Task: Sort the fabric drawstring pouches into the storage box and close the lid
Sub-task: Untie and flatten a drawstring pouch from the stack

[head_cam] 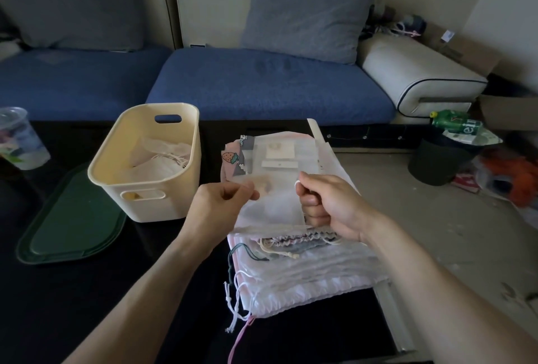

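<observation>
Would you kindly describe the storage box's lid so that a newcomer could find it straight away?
Start at the dark table in front of the blue sofa, where a cream storage box stands open. The lid lies flat on the table at the box's left, partly behind it. It is the only dark green thing there, a rounded slab with a raised rim.

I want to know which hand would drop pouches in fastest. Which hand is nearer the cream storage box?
Left. The left hand is just right of the storage box, near its front corner; the right hand is farther right, over the pouch pile.
</observation>
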`<state>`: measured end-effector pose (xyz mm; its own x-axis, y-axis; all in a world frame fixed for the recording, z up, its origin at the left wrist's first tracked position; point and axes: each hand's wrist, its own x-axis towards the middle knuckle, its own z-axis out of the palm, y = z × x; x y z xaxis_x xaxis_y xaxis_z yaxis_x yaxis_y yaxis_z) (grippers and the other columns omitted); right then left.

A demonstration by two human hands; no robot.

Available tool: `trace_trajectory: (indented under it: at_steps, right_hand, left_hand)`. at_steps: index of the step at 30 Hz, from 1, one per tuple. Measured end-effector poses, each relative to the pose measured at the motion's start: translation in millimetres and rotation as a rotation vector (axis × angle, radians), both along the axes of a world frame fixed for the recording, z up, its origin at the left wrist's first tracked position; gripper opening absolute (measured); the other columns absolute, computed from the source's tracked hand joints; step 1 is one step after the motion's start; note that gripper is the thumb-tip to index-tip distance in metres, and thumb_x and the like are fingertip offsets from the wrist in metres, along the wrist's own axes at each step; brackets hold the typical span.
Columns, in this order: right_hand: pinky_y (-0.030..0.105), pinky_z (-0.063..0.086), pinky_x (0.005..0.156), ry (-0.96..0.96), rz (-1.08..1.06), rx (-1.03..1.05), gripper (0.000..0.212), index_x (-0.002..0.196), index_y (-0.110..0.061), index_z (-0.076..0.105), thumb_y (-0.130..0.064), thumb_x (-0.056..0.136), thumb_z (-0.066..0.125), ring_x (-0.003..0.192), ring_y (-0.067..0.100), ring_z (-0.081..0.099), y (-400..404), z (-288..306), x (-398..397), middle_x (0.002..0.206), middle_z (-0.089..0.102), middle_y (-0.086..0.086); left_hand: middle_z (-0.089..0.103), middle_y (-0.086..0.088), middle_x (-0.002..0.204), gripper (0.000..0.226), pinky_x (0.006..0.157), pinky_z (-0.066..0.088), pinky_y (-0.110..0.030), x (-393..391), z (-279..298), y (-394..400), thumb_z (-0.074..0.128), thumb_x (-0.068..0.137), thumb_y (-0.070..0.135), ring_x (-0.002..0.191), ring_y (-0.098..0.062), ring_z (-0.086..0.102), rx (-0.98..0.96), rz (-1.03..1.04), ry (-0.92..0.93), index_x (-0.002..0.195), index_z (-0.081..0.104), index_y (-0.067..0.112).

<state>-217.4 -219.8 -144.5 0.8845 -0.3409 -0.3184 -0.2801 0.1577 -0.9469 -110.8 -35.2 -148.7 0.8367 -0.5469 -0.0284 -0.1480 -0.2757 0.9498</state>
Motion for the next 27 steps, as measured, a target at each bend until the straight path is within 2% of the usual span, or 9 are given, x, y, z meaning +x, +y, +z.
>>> trace_trajectory:
  at_steps: [3, 7, 15, 17, 19, 21, 22, 24, 27]
  right_hand:
    - [0.023, 0.028, 0.043, 0.115, 0.073, -0.316, 0.038, 0.079, -0.012, 0.056, -0.037, 0.106, 0.046, 0.045, 0.009, 0.029, -6, -2, -3, 0.058, 0.036, -0.006]
    - [0.022, 0.028, 0.042, 0.252, 0.189, -0.353, 0.037, 0.083, -0.008, 0.058, -0.035, 0.106, 0.047, 0.045, 0.009, 0.027, -10, -3, -8, 0.060, 0.036, -0.004]
    - [0.021, 0.020, 0.041, 0.416, 0.250, -0.285, 0.036, 0.082, -0.009, 0.053, -0.034, 0.107, 0.045, 0.043, 0.008, 0.019, -26, 2, -14, 0.057, 0.026, -0.004]
    - [0.021, 0.022, 0.040, 0.459, 0.274, -0.377, 0.038, 0.080, -0.010, 0.053, -0.037, 0.106, 0.045, 0.042, 0.009, 0.021, -26, 4, -14, 0.057, 0.030, -0.002]
    - [0.024, 0.033, 0.043, 0.450, 0.266, -0.622, 0.041, 0.078, -0.012, 0.059, -0.039, 0.106, 0.045, 0.042, 0.011, 0.035, -19, 5, -12, 0.061, 0.048, -0.002]
    - [0.024, 0.043, 0.056, 0.292, 0.163, -0.832, 0.041, 0.076, -0.018, 0.064, -0.038, 0.106, 0.044, 0.053, 0.008, 0.057, -11, 2, -9, 0.066, 0.062, -0.011]
    - [0.023, 0.043, 0.059, 0.176, 0.114, -0.844, 0.039, 0.077, -0.020, 0.065, -0.036, 0.106, 0.044, 0.055, 0.004, 0.058, -7, 3, -8, 0.066, 0.063, -0.011]
    - [0.021, 0.040, 0.056, -0.028, 0.092, -0.699, 0.034, 0.081, -0.020, 0.066, -0.033, 0.106, 0.046, 0.051, 0.001, 0.052, 6, 6, -5, 0.063, 0.063, -0.011]
    - [0.013, 0.038, 0.055, -0.161, 0.173, -0.530, 0.025, 0.086, -0.017, 0.062, -0.013, 0.105, 0.048, 0.051, -0.004, 0.052, 24, 11, -2, 0.056, 0.059, -0.020]
  left_hand:
    - [0.046, 0.005, 0.047, 0.030, 0.051, 0.034, -0.022, 3, 2, 4, 0.060, 0.096, 0.038, 0.040, -0.007, 0.034, 0.131, -0.180, -0.067, 0.081, 0.078, 0.020]
    - [0.034, -0.003, 0.052, 0.033, 0.044, 0.028, -0.022, 13, 0, 12, 0.056, 0.098, 0.040, 0.045, -0.015, 0.028, 0.346, -0.416, -0.106, 0.082, 0.077, 0.022]
    - [0.045, -0.005, 0.054, 0.032, 0.046, 0.035, -0.021, 24, 8, 22, 0.054, 0.098, 0.040, 0.048, -0.017, 0.039, 0.286, -0.381, -0.121, 0.083, 0.076, 0.022]
    - [0.042, -0.005, 0.054, 0.032, 0.046, 0.035, -0.023, 24, 7, 20, 0.054, 0.098, 0.040, 0.048, -0.018, 0.038, 0.294, -0.387, -0.137, 0.082, 0.076, 0.022]
    - [0.038, -0.006, 0.056, 0.034, 0.048, 0.032, -0.026, 21, 3, 17, 0.052, 0.100, 0.038, 0.050, -0.020, 0.035, 0.298, -0.400, -0.152, 0.083, 0.076, 0.021]
    - [0.038, -0.004, 0.059, 0.035, 0.049, 0.033, -0.026, 14, 1, 11, 0.047, 0.103, 0.031, 0.049, -0.016, 0.034, 0.130, -0.367, -0.008, 0.090, 0.073, 0.012]
    - [0.041, -0.003, 0.061, 0.035, 0.051, 0.036, -0.026, 9, 3, 7, 0.044, 0.104, 0.027, 0.050, -0.014, 0.037, -0.030, -0.354, 0.128, 0.094, 0.070, 0.005]
    - [0.054, -0.005, 0.069, 0.034, 0.059, 0.046, -0.024, 0, 8, -1, 0.043, 0.104, 0.025, 0.058, -0.015, 0.049, -0.333, -0.408, 0.345, 0.101, 0.062, -0.003]
    - [0.064, -0.013, 0.084, 0.031, 0.073, 0.053, -0.027, -12, 13, -14, 0.044, 0.102, 0.022, 0.077, -0.022, 0.062, -0.535, -0.505, 0.450, 0.105, 0.060, -0.004]
